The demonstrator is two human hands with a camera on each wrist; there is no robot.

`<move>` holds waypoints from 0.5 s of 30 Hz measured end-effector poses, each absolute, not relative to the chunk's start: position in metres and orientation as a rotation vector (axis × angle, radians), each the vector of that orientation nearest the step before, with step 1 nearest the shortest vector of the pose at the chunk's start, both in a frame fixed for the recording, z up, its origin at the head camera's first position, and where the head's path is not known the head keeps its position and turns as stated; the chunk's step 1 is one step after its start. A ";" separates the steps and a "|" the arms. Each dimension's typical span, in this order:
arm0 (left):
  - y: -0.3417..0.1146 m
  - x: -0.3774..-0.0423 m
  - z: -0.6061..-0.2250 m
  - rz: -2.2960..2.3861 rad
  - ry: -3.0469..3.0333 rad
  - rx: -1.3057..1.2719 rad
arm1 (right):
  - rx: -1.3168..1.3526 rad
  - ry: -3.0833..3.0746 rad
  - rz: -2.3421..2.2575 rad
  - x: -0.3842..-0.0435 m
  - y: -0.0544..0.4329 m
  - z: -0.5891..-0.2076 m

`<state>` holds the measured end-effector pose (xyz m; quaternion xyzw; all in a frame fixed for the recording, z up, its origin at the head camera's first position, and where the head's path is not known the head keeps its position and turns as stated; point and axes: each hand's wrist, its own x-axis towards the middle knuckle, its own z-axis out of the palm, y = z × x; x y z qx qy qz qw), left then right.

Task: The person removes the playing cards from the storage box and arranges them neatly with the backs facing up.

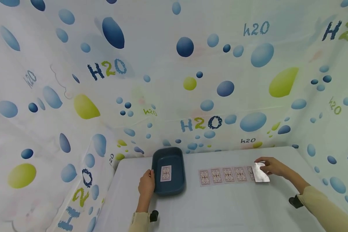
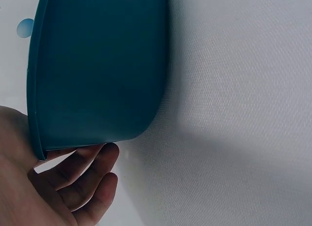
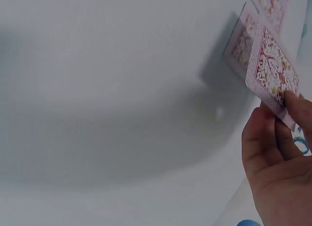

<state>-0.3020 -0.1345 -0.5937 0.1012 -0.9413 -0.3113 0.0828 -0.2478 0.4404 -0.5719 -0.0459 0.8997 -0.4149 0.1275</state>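
My left hand (image 1: 147,183) grips the left side of a dark teal plastic tray (image 1: 169,158). In the left wrist view, the fingers of that hand (image 2: 58,187) curl beneath the rim against the tray's outer wall (image 2: 97,70). One patterned playing card (image 1: 166,173) lies inside the tray. Over the right end of a row of cards (image 1: 216,176), my right hand (image 1: 274,167) pinches a playing card (image 1: 261,175) that looks pale with glare from above. The right wrist view shows this card (image 3: 273,70) tilted, its red ornate pattern visible, held at one end between thumb and fingers.
A white cloth covers the table (image 1: 208,206), with the several cards of the row lying side by side to the right of the tray. Behind rises a curtain (image 1: 162,96) printed with blue and green drops. Dark wrist devices (image 1: 295,202) sit at both cuffs.
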 end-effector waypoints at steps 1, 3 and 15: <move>-0.135 -0.302 -0.594 -0.929 -2.809 0.299 | -0.127 2.629 -1.193 -0.248 0.444 -0.574; -0.135 -0.302 -0.594 -0.929 -2.807 0.299 | -0.120 2.658 -1.147 -0.249 0.450 -0.578; -0.134 -0.303 -0.596 -0.896 -2.824 0.309 | 0.001 2.816 -0.917 -0.251 0.463 -0.598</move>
